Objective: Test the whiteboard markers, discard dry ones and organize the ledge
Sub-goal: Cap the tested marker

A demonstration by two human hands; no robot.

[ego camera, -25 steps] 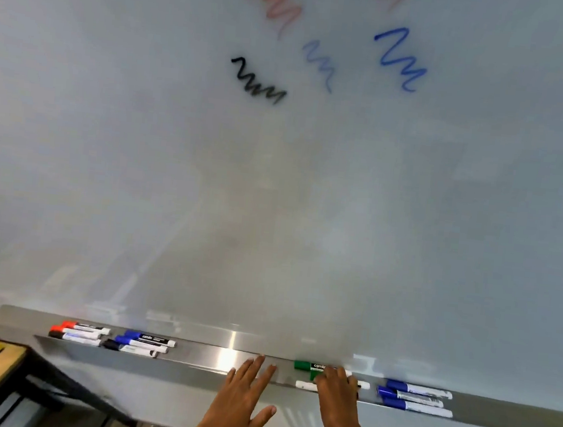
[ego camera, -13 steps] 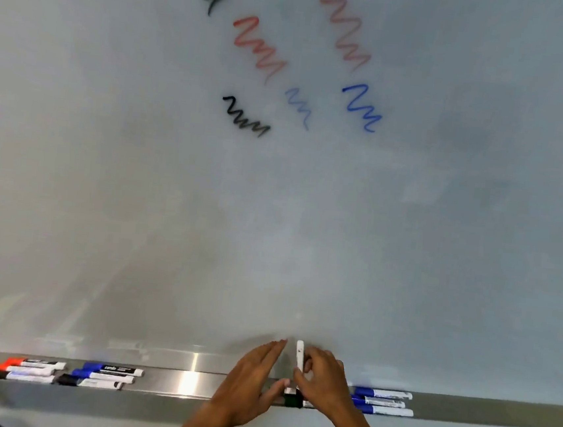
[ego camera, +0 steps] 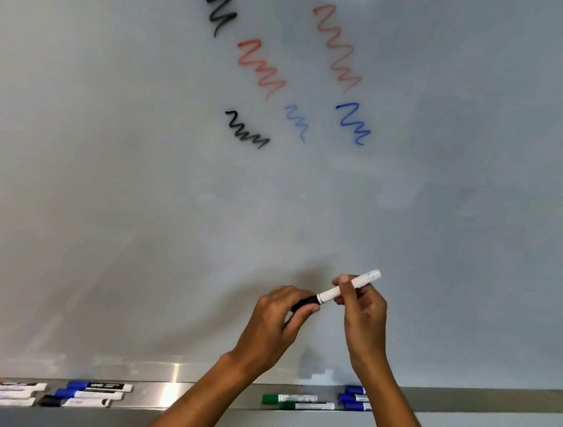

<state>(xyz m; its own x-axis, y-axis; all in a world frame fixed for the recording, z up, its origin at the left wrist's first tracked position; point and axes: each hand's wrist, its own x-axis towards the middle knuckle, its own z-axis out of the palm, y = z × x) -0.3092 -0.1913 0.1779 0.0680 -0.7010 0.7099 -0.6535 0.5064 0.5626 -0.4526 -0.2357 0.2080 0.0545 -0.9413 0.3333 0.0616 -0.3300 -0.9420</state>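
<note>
I hold a white marker (ego camera: 348, 286) with a dark cap in front of the whiteboard (ego camera: 140, 165), above the metal ledge (ego camera: 166, 391). My left hand (ego camera: 276, 323) grips the dark cap end. My right hand (ego camera: 363, 314) pinches the white barrel. On the ledge lie red and black markers (ego camera: 1, 394) at far left, blue and black markers (ego camera: 90, 394) beside them, two green markers (ego camera: 296, 401) under my hands, and blue markers (ego camera: 355, 397) partly hidden by my right forearm.
Test squiggles mark the upper whiteboard: black (ego camera: 246, 130), red (ego camera: 261, 68), faint blue (ego camera: 295, 121), darker blue (ego camera: 352, 122), pale red (ego camera: 337, 46). A wall strip runs below the ledge.
Both hands rose from the ledge with the marker, now held well above it. The marker tilted from upright to slanted, and the left hand closed on its cap end.
</note>
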